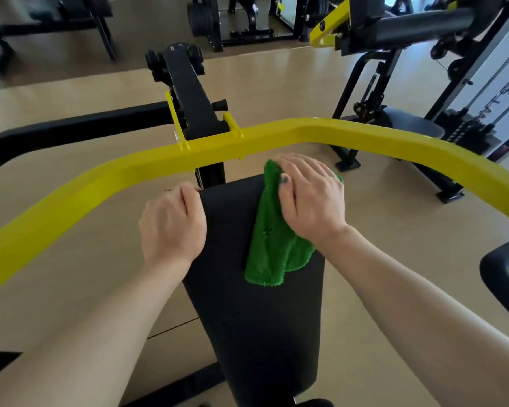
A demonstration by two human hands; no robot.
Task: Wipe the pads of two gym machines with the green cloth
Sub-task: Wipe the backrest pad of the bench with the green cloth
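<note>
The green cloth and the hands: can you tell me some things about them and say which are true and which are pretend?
1. The right hand presses the green cloth on the black pad. True.
2. The left hand holds the cloth. False: it grips the pad's left edge.
3. The yellow bar lies beyond the hands. True.
4. The cloth is on the floor. False: it lies on the pad.

Bright green cloth [272,242], plain matte black pad [247,304], glossy yellow bar [276,139], black machine arm [188,95], pale tan floor [71,259], dark-painted thumbnail
</note>
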